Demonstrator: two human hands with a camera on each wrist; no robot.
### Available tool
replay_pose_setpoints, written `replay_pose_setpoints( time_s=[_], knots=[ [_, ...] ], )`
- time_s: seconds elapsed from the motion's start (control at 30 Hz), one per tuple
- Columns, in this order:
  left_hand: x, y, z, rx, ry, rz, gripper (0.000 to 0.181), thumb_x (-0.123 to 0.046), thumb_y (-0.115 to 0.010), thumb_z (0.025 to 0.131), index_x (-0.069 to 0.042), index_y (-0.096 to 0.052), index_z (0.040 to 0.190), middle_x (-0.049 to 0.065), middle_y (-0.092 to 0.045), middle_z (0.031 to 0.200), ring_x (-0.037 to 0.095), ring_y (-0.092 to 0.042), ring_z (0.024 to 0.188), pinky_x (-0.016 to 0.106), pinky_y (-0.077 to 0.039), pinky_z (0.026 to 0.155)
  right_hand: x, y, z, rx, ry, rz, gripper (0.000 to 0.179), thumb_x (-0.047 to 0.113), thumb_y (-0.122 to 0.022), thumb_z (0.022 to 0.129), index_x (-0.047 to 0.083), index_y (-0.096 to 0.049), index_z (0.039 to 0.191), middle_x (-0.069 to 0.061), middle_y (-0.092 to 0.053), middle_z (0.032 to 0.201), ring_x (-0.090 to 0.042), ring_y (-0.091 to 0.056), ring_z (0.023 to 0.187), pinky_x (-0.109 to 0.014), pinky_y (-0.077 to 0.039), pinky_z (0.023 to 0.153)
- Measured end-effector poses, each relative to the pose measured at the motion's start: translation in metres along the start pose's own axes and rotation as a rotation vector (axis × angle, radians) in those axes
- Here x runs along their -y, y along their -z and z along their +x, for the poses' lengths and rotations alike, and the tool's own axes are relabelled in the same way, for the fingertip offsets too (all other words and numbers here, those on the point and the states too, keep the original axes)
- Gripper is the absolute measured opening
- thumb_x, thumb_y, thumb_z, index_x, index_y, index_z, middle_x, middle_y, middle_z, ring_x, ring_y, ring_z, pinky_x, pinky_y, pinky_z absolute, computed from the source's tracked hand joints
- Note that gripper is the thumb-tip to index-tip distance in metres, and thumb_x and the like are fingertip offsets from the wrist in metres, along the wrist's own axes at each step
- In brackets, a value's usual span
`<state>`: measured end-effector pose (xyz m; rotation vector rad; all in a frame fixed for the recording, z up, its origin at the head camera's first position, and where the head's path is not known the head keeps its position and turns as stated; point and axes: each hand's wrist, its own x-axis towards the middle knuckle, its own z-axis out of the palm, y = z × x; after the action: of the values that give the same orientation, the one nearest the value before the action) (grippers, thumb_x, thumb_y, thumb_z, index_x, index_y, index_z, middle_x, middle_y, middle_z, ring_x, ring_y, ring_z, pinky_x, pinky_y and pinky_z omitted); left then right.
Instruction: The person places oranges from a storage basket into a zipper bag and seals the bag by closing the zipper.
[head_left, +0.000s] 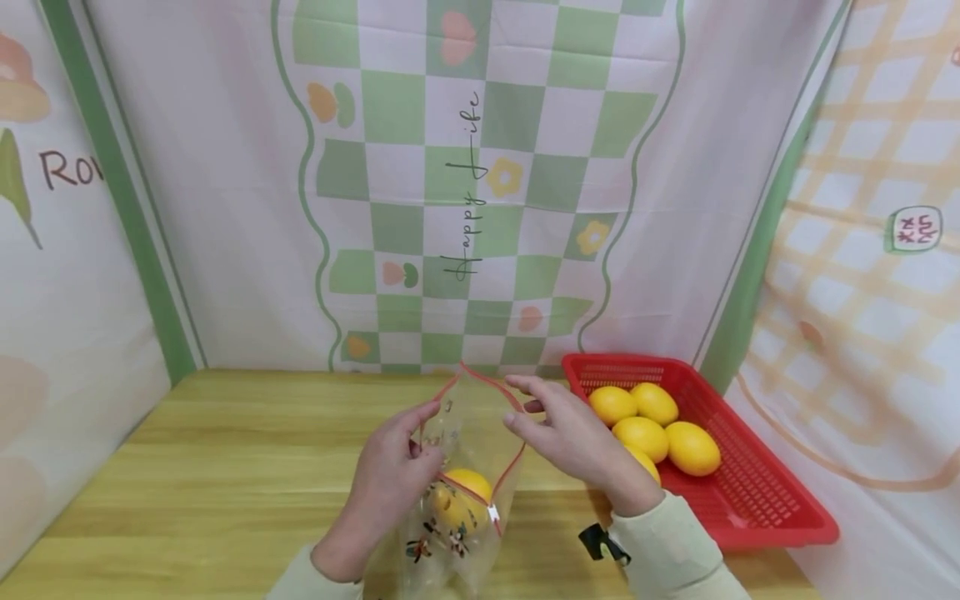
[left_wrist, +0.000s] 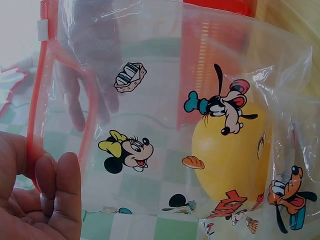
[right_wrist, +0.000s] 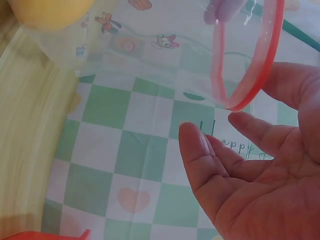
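Observation:
A clear zip bag [head_left: 480, 425] with a red zip edge and cartoon prints stands with its mouth open above the wooden table. Low inside it lies one lemon [head_left: 469, 481], which shows through the plastic in the left wrist view. My left hand [head_left: 393, 467] pinches the left side of the bag's red rim between thumb and fingers. On the other side, my right hand [head_left: 570, 429] has its fingers extended and spread beside the rim. In the right wrist view, the thumb [right_wrist: 287, 87] is at the red edge; whether it touches is unclear. A white slider [left_wrist: 43, 30] sits on the zip.
To the right, a red plastic basket [head_left: 780, 504] holds several lemons [head_left: 693, 448], partly behind my right forearm. A black clip-like piece [head_left: 602, 543] is by my right sleeve. Printed cloth [head_left: 450, 208] hangs behind the table [head_left: 247, 467] and along both sides.

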<state>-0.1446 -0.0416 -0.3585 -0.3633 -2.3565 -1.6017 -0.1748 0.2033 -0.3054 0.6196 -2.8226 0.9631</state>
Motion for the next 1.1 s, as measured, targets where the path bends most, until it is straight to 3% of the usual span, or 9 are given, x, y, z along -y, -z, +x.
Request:
replay_pose_setpoints(
  time_s=[0.2, 0.6, 0.83, 1.1],
  knots=[
    [0.000, -0.001, 0.001, 0.000, 0.014, 0.009, 0.060, -0.001, -0.065, 0.083, -0.010, -0.064, 0.142, 0.010, -0.067, 0.128, 0.005, -0.042, 0.047, 0.022, -0.037, 0.040, -0.004, 0.004, 0.000, -0.023, 0.004, 0.043, 0.059, 0.034, -0.063, 0.103, 0.013, -0.047, 0.156, -0.016, -0.050, 0.156, -0.037, -0.060, 0.129, -0.055, -0.054, 0.103],
    [0.001, -0.003, 0.002, 0.017, 0.036, 0.012, 0.060, -0.003, -0.064, 0.084, -0.011, -0.063, 0.144, 0.007, -0.067, 0.126, 0.005, -0.040, 0.045, 0.020, -0.035, 0.039, -0.018, 0.014, -0.002, -0.094, -0.014, 0.000, 0.070, 0.036, -0.064, 0.102, 0.008, -0.037, 0.161, -0.020, -0.039, 0.162, -0.043, -0.051, 0.137, -0.060, -0.047, 0.110],
    [0.002, -0.003, 0.003, 0.019, 0.036, 0.012, 0.061, -0.002, -0.063, 0.083, -0.010, -0.062, 0.144, 0.008, -0.066, 0.131, 0.005, -0.039, 0.045, 0.019, -0.034, 0.038, -0.031, 0.025, 0.000, -0.127, -0.054, -0.100, 0.078, 0.040, -0.065, 0.101, 0.009, -0.029, 0.164, -0.017, -0.037, 0.165, -0.041, -0.036, 0.150, -0.064, -0.033, 0.120],
    [0.003, -0.003, 0.003, 0.022, 0.042, 0.014, 0.061, -0.001, -0.064, 0.083, -0.010, -0.062, 0.144, 0.008, -0.065, 0.134, 0.005, -0.040, 0.046, 0.018, -0.035, 0.039, -0.047, 0.039, -0.003, -0.140, -0.101, -0.166, 0.086, 0.040, -0.067, 0.099, 0.012, -0.021, 0.167, -0.019, -0.029, 0.169, -0.045, -0.033, 0.150, -0.068, -0.037, 0.114]
  ],
)
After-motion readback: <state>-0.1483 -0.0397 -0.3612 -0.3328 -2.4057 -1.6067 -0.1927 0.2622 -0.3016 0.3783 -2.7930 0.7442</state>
